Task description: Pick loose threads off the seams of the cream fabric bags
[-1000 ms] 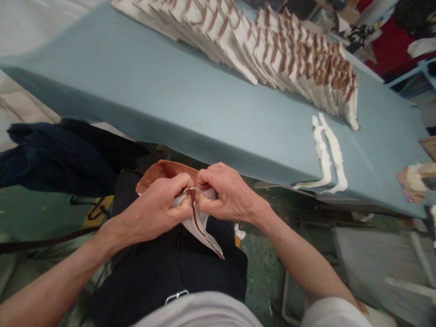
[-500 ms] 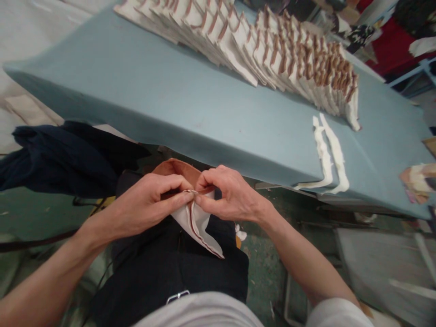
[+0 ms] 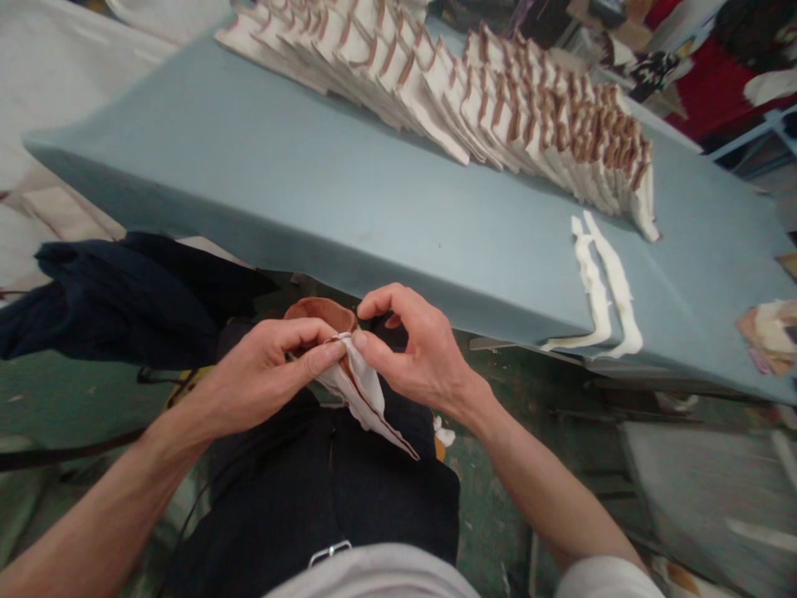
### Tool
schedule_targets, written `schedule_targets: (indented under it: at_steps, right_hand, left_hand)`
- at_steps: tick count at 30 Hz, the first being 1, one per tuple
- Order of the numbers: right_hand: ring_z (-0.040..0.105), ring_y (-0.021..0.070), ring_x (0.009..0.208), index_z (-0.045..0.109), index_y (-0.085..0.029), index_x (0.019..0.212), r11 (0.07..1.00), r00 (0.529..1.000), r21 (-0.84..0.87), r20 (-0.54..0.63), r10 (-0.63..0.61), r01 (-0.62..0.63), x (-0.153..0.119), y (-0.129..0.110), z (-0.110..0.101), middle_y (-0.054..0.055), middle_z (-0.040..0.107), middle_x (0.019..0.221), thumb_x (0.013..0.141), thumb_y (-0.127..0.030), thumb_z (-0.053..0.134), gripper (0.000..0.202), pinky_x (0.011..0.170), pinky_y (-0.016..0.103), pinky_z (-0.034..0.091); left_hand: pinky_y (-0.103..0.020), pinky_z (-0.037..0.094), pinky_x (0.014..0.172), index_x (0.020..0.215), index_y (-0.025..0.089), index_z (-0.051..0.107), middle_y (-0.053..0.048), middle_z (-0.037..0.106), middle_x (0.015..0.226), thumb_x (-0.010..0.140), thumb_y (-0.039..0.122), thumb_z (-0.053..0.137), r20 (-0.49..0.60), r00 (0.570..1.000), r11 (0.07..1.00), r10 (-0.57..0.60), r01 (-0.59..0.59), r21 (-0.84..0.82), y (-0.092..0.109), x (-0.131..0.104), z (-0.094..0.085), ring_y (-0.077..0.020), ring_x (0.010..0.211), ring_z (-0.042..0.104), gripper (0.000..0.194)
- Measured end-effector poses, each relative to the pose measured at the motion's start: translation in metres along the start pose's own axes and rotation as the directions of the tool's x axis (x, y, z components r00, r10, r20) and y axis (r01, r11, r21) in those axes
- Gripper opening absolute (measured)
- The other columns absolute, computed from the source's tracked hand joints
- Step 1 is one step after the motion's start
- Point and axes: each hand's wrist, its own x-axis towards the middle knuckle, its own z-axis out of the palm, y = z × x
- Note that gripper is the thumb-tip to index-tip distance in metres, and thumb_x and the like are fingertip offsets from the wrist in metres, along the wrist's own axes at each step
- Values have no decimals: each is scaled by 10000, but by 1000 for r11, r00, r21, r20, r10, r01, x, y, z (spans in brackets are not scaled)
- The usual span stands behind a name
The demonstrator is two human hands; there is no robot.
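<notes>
My left hand (image 3: 283, 361) is closed, pinching a folded sewn piece (image 3: 367, 384) of white material with a brown inner side between thumb and forefinger. The piece's brown part (image 3: 320, 314) curves up behind the fingers, while its white end hangs down in a point with a dark seam edge. On the other side, my right hand (image 3: 414, 349) has its thumb tip against the top of the fold. Its forefinger is lifted away from the thumb, leaving a gap. Part of the piece is hidden behind my left hand.
A blue-covered table (image 3: 374, 216) stretches across in front of me. Long rows of similar white-and-brown pieces (image 3: 448, 100) lie overlapped on it. Two white strips (image 3: 613, 286) lie near its front edge. Dark blue cloth (image 3: 124, 291) hangs at the left.
My right forefinger has lifted off the piece, opening that hand's pinch. The hanging white end has turned and swung slightly right. My left hand still pinches the fold.
</notes>
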Motion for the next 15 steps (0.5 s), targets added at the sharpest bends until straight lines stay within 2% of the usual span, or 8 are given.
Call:
schedule_targets:
  at_steps: [2, 5, 7, 11, 15]
  right_hand:
    - [665, 184, 859, 658, -209, 916, 994, 995, -54, -33, 90, -91, -8, -4, 6, 26, 741, 914, 939, -378, 669, 171, 796, 316, 465]
    - [664, 178, 797, 656, -220, 854, 964, 971, -136, 49, 235, -226, -19, -10, 18, -1, 733, 833, 949, -461, 702, 263, 753, 314, 423]
    - [669, 176, 802, 652, -225, 848, 947, 952, -153, 74, 298, -284, -22, -13, 25, -9, 736, 831, 961, -465, 697, 269, 755, 310, 408]
    - [647, 164, 781, 624, -226, 844, 942, 946, -127, 64, 319, -309, -21, -17, 35, -11, 716, 822, 995, -415, 635, 242, 730, 294, 388]
    - [578, 141, 664, 584, -225, 779, 966, 968, -94, 47, 247, -241, -20, -17, 39, -17, 664, 726, 986, -358, 596, 246, 657, 279, 356]
  left_hand:
    - [-207, 507, 687, 841, 216, 801, 10, 775, 828, 985, 355, 644, -78, 997, 1000, 17, -16, 10, -2, -3, 2, -153, 752, 692, 255]
    - [-231, 533, 747, 802, 222, 790, -16, 803, 937, 970, 345, 653, -170, 985, 999, 35, -29, 38, -2, -7, 5, -183, 841, 718, 249]
    - [-236, 538, 739, 794, 222, 780, -16, 800, 921, 980, 350, 644, -200, 980, 999, 21, -16, 30, -1, -9, 8, -185, 827, 710, 264]
    - [-228, 539, 746, 798, 210, 768, -12, 779, 881, 991, 353, 635, -250, 968, 1000, 6, -11, -17, 1, -13, 13, -172, 805, 686, 275]
    - [-227, 549, 776, 855, 201, 773, -17, 783, 904, 1006, 359, 619, -261, 965, 999, -34, 27, -32, 1, -18, 16, -175, 841, 705, 267]
